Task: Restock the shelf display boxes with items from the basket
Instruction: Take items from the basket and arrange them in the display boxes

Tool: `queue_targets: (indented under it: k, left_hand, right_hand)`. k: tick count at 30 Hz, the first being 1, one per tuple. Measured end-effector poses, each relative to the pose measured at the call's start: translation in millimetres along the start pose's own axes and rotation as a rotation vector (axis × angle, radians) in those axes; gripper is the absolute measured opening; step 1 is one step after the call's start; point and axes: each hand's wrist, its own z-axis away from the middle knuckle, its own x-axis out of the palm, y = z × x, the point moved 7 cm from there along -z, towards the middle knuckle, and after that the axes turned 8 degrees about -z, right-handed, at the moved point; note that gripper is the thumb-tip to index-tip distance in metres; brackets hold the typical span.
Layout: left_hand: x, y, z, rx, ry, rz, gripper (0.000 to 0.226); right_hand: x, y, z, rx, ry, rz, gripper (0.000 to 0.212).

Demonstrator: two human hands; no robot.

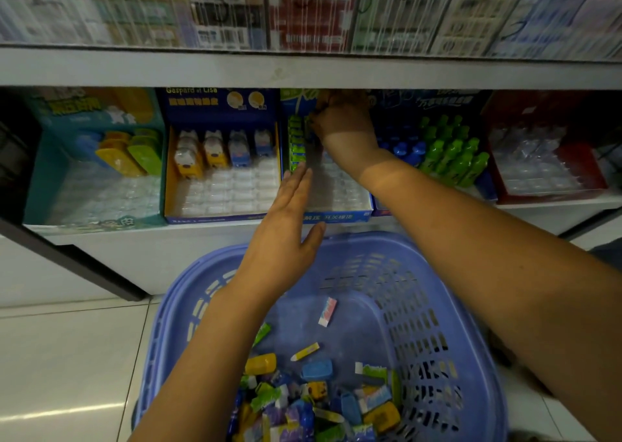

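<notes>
Shadow beneath shelf [303, 71] obscures grasp of right hand [343, 123].

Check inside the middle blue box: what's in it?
Blue box: one row of green items along the left wall, and a clear tray with bare slots. The right hand covers the back and the left hand the front-left corner, hiding what's there.
</notes>
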Motion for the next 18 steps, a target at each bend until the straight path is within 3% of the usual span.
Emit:
queue_targets:
  k: [4, 7, 9, 11, 13, 16, 18]
  left_hand:
    - [-2, 1, -1, -0.027, -0.045, 0.031, 0.071]
    - [-21, 11, 11, -0.005, 0.147, 0.058, 0.054]
    - [-36, 13, 30, 0.051, 0.357, 0.094, 0.029]
    - [-26, 1, 45, 0.013, 0.358, 0.121, 0.027]
    - [16, -26, 52, -0.115, 0.091, 0.002, 0.029]
    - [99, -80, 91, -0.260, -0.522, -0.294, 0.021]
    - [135, -106, 129, -0.308, -0.805, -0.271, 0.028]
  right_hand:
    - [0, -2, 6, -0.077, -0.082, 0.173, 0.035]
    - [-4, -7, 15, -0.092, -0.226, 0.230, 0.038]
    - [-17, -10, 30, -0.076, -0.200, 0.101, 0.037]
    - [-29, -7, 68, -0.036, -0.110, -0.163, 0.027]
    - [-18, -3, 121, 0.010, -0.183, -0.329, 0.027]
    - [55, 14, 202, 0.061, -0.672, -0.234, 0.021]
    - [104, 30, 242, 0.042, -0.898, -0.157, 0.034]
